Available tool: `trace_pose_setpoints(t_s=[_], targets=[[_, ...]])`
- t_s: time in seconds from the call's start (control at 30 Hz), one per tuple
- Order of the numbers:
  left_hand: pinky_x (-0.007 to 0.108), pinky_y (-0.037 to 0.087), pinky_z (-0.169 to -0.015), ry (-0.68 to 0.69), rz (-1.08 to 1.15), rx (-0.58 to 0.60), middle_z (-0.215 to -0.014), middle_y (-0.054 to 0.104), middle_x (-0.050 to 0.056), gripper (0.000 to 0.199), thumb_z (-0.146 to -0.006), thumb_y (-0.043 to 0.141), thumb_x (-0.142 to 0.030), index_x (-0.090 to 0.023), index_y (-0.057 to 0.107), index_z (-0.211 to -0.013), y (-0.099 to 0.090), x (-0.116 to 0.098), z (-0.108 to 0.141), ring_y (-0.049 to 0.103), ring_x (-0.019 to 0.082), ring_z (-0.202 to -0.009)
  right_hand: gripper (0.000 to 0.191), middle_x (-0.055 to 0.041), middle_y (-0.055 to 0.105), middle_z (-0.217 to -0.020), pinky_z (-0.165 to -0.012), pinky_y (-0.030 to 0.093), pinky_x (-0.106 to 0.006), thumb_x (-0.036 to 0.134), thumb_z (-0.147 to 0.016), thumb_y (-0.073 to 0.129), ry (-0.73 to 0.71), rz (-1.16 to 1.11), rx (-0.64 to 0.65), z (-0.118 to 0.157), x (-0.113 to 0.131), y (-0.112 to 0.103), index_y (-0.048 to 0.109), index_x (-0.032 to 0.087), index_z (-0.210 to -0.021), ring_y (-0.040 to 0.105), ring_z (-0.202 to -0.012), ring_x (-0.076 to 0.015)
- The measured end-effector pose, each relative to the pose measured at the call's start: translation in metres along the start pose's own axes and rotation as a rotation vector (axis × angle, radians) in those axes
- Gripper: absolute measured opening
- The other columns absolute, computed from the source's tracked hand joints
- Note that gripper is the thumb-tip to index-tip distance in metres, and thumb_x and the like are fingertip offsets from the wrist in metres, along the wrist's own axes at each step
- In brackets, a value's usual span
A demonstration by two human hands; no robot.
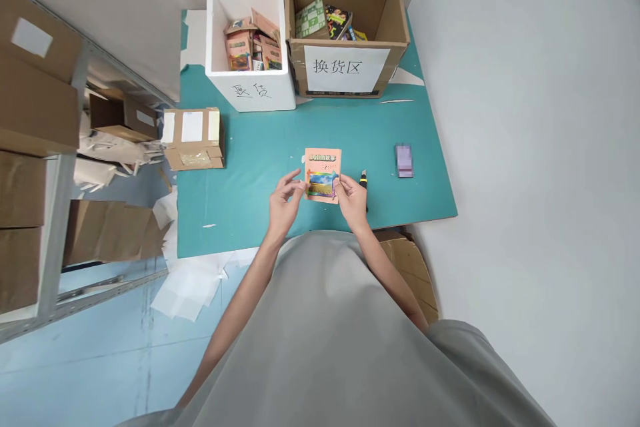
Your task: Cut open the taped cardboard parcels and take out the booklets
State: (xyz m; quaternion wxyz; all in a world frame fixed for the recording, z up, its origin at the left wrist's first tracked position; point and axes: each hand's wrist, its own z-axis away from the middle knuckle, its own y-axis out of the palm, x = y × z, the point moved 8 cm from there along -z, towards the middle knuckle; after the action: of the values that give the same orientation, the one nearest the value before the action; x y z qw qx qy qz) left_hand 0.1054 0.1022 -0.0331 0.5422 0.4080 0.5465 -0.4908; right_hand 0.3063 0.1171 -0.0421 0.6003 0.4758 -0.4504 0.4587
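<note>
A small pink book (323, 175) with a coloured picture on its cover is held upright over the green table (260, 193). My right hand (351, 200) grips its lower right edge, thumb on the cover. At the lower left edge is my left hand (286, 204), its thumb tip close to or touching the book and its fingers apart. Just right of my right hand lies a black and yellow cutter (363, 180), partly hidden by that hand.
Similar pink books fill a white foam box (265, 90) at the back. Beside it stands a cardboard box (347, 70) with books inside. A closed carton (194, 140) sits at the table's left, a phone (404, 160) at the right. Shelving (53, 213) with boxes stands far left.
</note>
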Motion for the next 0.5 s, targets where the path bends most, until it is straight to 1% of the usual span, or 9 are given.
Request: trace_pose_setpoints(t_s=[0.03, 0.1, 0.13, 0.17, 0.27, 0.33, 0.4, 0.47, 0.5], targets=[[0.042, 0.055, -0.105, -0.018, -0.009, -0.02, -0.128, 0.077, 0.013, 0.041, -0.095, 0.072, -0.059, -0.021, 0.082, -0.106, -0.005, 0.004, -0.002, 0.068, 0.03, -0.129, 0.048, -0.0071, 0.084, -0.112, -0.096, 0.065, -0.041, 0.064, -0.089, 0.076, 0.003, -0.006, 0.007, 0.0, 0.0, 0.0, 0.081, 0.023, -0.113, 0.079, -0.111, -0.0294], [0.04, 0.056, -0.1, -0.099, 0.023, -0.036, -0.12, 0.079, 0.013, 0.052, -0.09, 0.076, -0.061, -0.019, 0.078, -0.122, -0.009, 0.015, -0.004, 0.072, 0.029, -0.119, 0.048, -0.0068, 0.084, -0.112, -0.096, 0.065, -0.041, 0.064, -0.088, 0.076, 0.011, -0.023, 0.017, 0.001, 0.0, -0.001, 0.082, 0.023, -0.113, 0.079, -0.11, -0.0293], [0.039, 0.057, -0.097, -0.148, 0.052, -0.023, -0.117, 0.08, 0.013, 0.058, -0.087, 0.079, -0.061, -0.018, 0.076, -0.127, -0.008, 0.02, -0.004, 0.074, 0.028, -0.113, 0.049, -0.0067, 0.084, -0.112, -0.096, 0.065, -0.041, 0.064, -0.087, 0.077, 0.02, -0.029, 0.019, 0.0, 0.0, -0.001, 0.082, 0.023, -0.113, 0.079, -0.109, -0.0292], [0.038, 0.057, -0.095, -0.194, 0.086, 0.008, -0.115, 0.08, 0.013, 0.062, -0.084, 0.083, -0.061, -0.017, 0.076, -0.127, -0.004, 0.025, -0.003, 0.075, 0.027, -0.108, 0.05, -0.0066, 0.084, -0.113, -0.096, 0.065, -0.042, 0.064, -0.086, 0.077, 0.032, -0.032, 0.021, 0.0, -0.001, -0.002, 0.082, 0.023, -0.113, 0.079, -0.109, -0.0292], [0.037, 0.058, -0.093, -0.32, 0.246, 0.153, -0.113, 0.081, 0.013, 0.058, -0.081, 0.085, -0.062, -0.016, 0.081, -0.114, 0.015, 0.033, 0.003, 0.076, 0.025, -0.099, 0.054, -0.0073, 0.084, -0.115, -0.098, 0.064, -0.042, 0.066, -0.086, 0.075, 0.053, -0.014, 0.032, -0.003, -0.005, -0.002, 0.082, 0.022, -0.115, 0.079, -0.111, -0.0296], [0.037, 0.059, -0.092, -0.378, 0.349, 0.18, -0.109, 0.082, 0.012, 0.056, -0.077, 0.088, -0.062, -0.016, 0.082, -0.108, 0.022, 0.037, 0.008, 0.077, 0.024, -0.096, 0.056, -0.0089, 0.083, -0.117, -0.1, 0.064, -0.044, 0.067, -0.087, 0.073, 0.05, 0.0, 0.053, -0.005, -0.007, -0.001, 0.081, 0.021, -0.119, 0.078, -0.113, -0.0307], [0.035, 0.06, -0.089, -0.403, 0.375, 0.122, -0.104, 0.082, 0.011, 0.057, -0.07, 0.093, -0.061, -0.016, 0.083, -0.104, 0.02, 0.041, 0.009, 0.077, 0.023, -0.093, 0.059, -0.0108, 0.082, -0.121, -0.103, 0.063, -0.047, 0.067, -0.089, 0.073, 0.033, 0.026, 0.046, -0.006, -0.008, -0.003, 0.08, 0.02, -0.123, 0.077, -0.117, -0.0319], [0.034, 0.061, -0.085, -0.387, 0.327, 0.036, -0.101, 0.083, 0.01, 0.056, -0.067, 0.095, -0.06, -0.016, 0.083, -0.102, 0.013, 0.043, 0.008, 0.077, 0.023, -0.091, 0.06, -0.0118, 0.079, -0.13, -0.109, 0.061, -0.048, 0.066, -0.091, 0.072, -0.019, 0.099, -0.022, -0.004, -0.004, -0.008, 0.078, 0.02, -0.129, 0.074, -0.125, -0.0317], [0.035, 0.061, -0.085, -0.36, 0.29, -0.002, -0.101, 0.083, 0.01, 0.055, -0.068, 0.095, -0.059, -0.016, 0.084, -0.102, 0.01, 0.041, 0.008, 0.078, 0.024, -0.092, 0.059, -0.0115, 0.077, -0.134, -0.112, 0.059, -0.047, 0.065, -0.093, 0.071, -0.053, 0.146, -0.063, -0.002, 0.0, -0.01, 0.077, 0.021, -0.132, 0.073, -0.128, -0.0309]])
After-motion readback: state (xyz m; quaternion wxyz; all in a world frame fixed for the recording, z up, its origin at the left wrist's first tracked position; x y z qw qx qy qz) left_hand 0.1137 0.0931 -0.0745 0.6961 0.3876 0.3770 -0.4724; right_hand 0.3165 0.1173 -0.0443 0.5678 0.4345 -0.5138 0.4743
